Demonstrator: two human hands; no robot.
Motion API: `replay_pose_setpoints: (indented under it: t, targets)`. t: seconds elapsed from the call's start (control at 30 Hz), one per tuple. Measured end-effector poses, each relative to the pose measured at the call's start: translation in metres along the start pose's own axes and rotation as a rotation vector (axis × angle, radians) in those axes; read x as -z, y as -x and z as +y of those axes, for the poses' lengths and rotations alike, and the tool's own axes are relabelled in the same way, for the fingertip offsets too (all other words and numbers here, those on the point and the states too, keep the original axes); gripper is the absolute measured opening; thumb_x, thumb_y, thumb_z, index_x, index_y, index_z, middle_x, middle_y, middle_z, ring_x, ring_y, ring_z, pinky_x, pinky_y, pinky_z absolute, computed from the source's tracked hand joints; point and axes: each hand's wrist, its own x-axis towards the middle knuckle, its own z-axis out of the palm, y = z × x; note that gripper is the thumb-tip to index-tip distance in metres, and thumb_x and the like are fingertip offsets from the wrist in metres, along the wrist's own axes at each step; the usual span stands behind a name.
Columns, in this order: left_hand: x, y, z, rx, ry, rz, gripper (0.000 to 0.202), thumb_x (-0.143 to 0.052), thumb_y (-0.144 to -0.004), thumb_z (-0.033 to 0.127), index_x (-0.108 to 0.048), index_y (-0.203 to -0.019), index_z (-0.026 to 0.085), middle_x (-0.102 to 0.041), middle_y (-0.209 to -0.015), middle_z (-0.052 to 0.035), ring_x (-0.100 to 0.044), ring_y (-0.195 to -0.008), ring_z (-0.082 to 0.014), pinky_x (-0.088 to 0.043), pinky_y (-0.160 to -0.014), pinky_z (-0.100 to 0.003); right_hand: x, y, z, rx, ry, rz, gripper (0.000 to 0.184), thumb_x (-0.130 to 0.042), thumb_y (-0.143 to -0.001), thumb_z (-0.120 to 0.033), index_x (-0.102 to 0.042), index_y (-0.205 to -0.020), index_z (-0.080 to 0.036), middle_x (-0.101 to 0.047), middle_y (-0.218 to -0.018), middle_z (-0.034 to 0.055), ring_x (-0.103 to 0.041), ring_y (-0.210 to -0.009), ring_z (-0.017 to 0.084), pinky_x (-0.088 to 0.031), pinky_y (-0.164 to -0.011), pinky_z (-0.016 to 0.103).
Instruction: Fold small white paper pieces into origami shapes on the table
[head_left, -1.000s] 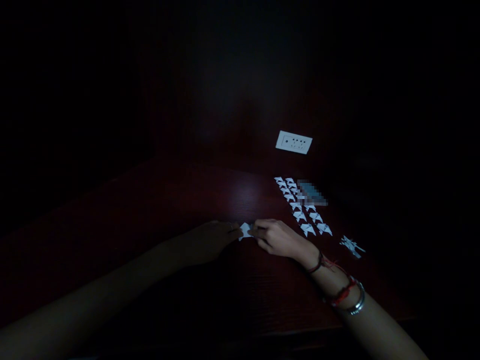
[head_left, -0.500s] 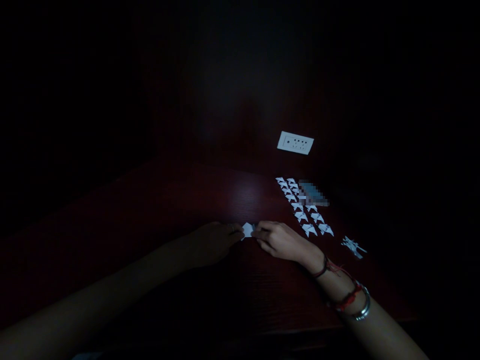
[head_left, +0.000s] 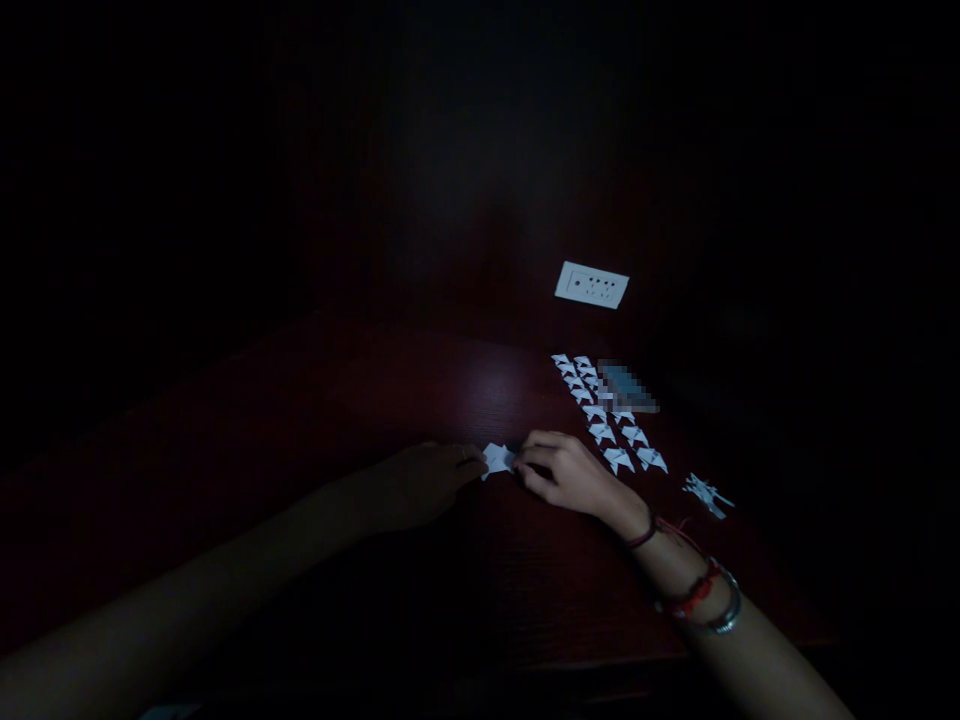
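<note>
A small white folded paper piece (head_left: 496, 459) with pointed corners lies low over the dark red table in front of me. My left hand (head_left: 435, 482), in shadow, has its fingers closed on the paper's left edge. My right hand (head_left: 566, 472) is at the paper's right side, fingers bent and pinched at its edge; the exact contact is too dark to make out. To the right of that hand, several similar folded paper pieces (head_left: 601, 433) stand in two slanting rows.
Loose white paper strips (head_left: 707, 495) lie in a small heap at the right. A blurred-out flat bluish item (head_left: 628, 387) is beside the far rows. A white wall socket (head_left: 592, 285) sits behind the dark red table (head_left: 420, 400). The surroundings are very dark.
My right hand has shifted slightly right and up, and more of the paper's right side shows, with pointed corners. My left hand stays at the left edge.
</note>
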Motion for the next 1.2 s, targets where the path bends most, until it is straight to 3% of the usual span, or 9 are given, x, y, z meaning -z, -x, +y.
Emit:
replay_pose_setpoints:
  t: [0.17,0.5,0.87,1.03,1.2]
  targets:
    - [-0.001,0.0,0.0,0.005,0.013,0.01,0.044,-0.038,-0.078,0.016,-0.031,-0.122,0.024,-0.037,-0.124,-0.0028,-0.042,-0.104,-0.0187,-0.032,-0.085,-0.031,-0.001,-0.001,-0.001,-0.01,-0.041,-0.039,0.027,-0.04,-0.079,-0.017,-0.053,-0.101,-0.018,-0.05,-0.09,0.0033,-0.049,-0.078,0.01,-0.039,-0.07,0.022]
    - [0.003,0.001,-0.004,-0.077,0.039,-0.002,0.047,-0.038,-0.078,0.014,-0.031,-0.122,0.025,-0.036,-0.126,-0.0013,-0.036,-0.112,-0.0177,-0.029,-0.089,-0.032,-0.005,-0.005,0.0,-0.009,-0.09,-0.096,0.023,-0.037,-0.078,-0.013,-0.056,-0.092,-0.015,-0.049,-0.09,0.0033,-0.049,-0.08,0.011,-0.04,-0.073,0.022]
    - [0.0,0.0,-0.004,-0.038,0.064,0.084,0.035,-0.034,-0.083,0.018,-0.037,-0.118,0.024,-0.043,-0.119,-0.0019,-0.043,-0.104,-0.0162,-0.031,-0.088,-0.03,-0.007,-0.002,0.004,-0.001,-0.151,-0.068,0.033,-0.041,-0.076,-0.011,-0.05,-0.108,-0.018,-0.051,-0.093,0.004,-0.05,-0.083,0.011,-0.04,-0.075,0.024]
    - [0.005,-0.006,0.0,-0.033,0.035,0.048,0.03,-0.035,-0.083,0.018,-0.046,-0.11,0.025,-0.046,-0.114,-0.002,-0.045,-0.099,-0.0172,-0.034,-0.084,-0.03,-0.007,0.0,0.005,0.019,-0.124,-0.094,0.029,-0.041,-0.076,-0.012,-0.056,-0.101,-0.018,-0.052,-0.096,0.0032,-0.051,-0.084,0.011,-0.04,-0.077,0.024]
    - [-0.002,-0.007,-0.003,-0.033,0.047,0.088,0.027,-0.037,-0.083,0.018,-0.049,-0.107,0.023,-0.047,-0.113,-0.0029,-0.044,-0.1,-0.0171,-0.033,-0.085,-0.03,-0.004,0.002,0.004,0.01,-0.121,-0.093,0.027,-0.041,-0.075,-0.011,-0.058,-0.095,-0.016,-0.054,-0.097,0.0033,-0.051,-0.085,0.011,-0.04,-0.078,0.024]
